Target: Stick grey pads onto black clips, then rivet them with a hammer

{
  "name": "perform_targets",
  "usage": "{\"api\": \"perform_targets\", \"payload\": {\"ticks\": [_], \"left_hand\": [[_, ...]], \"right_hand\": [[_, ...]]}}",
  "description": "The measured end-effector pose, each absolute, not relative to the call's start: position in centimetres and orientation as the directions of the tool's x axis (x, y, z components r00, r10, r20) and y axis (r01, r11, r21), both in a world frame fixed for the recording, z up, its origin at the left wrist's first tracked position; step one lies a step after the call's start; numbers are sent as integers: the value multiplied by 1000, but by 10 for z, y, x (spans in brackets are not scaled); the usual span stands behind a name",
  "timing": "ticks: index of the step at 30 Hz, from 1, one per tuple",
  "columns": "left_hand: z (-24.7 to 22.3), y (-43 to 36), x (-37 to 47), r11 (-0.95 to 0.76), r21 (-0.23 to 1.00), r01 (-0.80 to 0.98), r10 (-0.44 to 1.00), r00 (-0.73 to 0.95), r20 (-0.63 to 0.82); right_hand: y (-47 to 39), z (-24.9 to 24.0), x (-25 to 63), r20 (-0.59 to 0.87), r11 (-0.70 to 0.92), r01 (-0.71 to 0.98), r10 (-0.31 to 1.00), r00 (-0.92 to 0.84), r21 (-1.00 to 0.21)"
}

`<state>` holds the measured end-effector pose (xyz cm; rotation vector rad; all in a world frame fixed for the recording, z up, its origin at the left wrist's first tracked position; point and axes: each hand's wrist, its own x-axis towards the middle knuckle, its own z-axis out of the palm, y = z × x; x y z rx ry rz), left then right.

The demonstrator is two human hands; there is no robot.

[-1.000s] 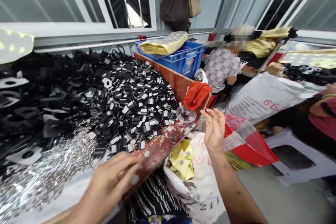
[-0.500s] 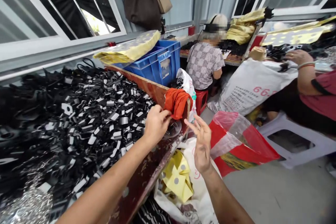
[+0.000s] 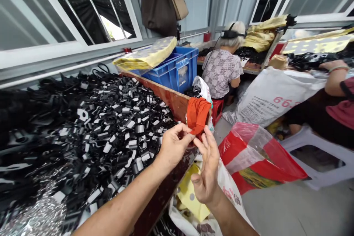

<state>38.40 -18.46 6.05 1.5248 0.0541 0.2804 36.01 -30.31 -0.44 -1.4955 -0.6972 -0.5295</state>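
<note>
My left hand (image 3: 174,145) is closed in a pinch over the table's wooden edge, thumb and forefinger together. Whatever lies between them is too small to make out. Beside it, my right hand (image 3: 208,166) is open, fingers bent slightly and thumb apart. Its fingertips come close to the left hand's fingertips; whether they touch I cannot tell. An orange-red cloth (image 3: 197,115) hangs over the corner of the wooden edge, just beyond both hands. Left of my left arm lies a large heap of small black parts with whitish tabs (image 3: 132,125).
Below my hands, a white sack (image 3: 229,180) holds yellow dotted sheets (image 3: 190,193). To the right stand a red plastic bag (image 3: 257,155) and a pale plastic stool (image 3: 320,151). A blue crate (image 3: 177,68) sits behind the heap. Two other people work farther off.
My left hand has moved from the clear round dish toward my right hand, and the dish is now hidden. My right hand has turned, its fingertips nearer the left. The view has shifted slightly.
</note>
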Motion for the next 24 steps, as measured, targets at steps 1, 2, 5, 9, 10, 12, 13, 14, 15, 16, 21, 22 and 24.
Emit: {"api": "perform_targets", "payload": {"ticks": [1,2,5,9,10,12,13,14,15,16,21,22,24], "left_hand": [[64,-185,386,91,986,-140,256,960,113],[68,-185,388,169,977,-130,295,952,76],[80,-183,393,394,916,-69,302,951,-59],[89,-167,389,504,864,23,176,976,-129],[89,-162,386,502,863,47,155,977,-144],[89,-153,381,474,877,74,126,981,-150],[88,-149,378,448,891,71,116,984,-137],[86,-147,376,414,908,58,111,987,-113],[85,-144,374,366,930,33,111,991,-79],[84,-142,373,297,955,-3,120,992,-34],[85,-134,371,-197,942,-271,95,951,294],[86,-133,370,-264,912,-314,51,940,338],[91,-133,367,-359,857,-370,-45,924,380]], "right_hand": [[-301,-4,359,730,26,732,112,674,-680],[-299,-3,359,756,26,761,133,641,-649],[-291,-2,355,815,31,825,184,550,-564],[-286,3,355,738,247,703,90,668,-667],[-287,5,356,695,332,638,82,714,-695],[-289,7,360,622,464,516,103,776,-720],[-292,8,362,595,503,468,121,795,-727],[-294,10,364,572,525,430,138,809,-735],[-297,11,365,555,534,408,142,820,-741],[-300,12,366,546,535,400,140,826,-744],[-315,24,371,570,525,437,117,813,-731],[-317,27,374,577,514,447,119,808,-732],[-319,30,381,577,457,470,123,807,-755]]}}
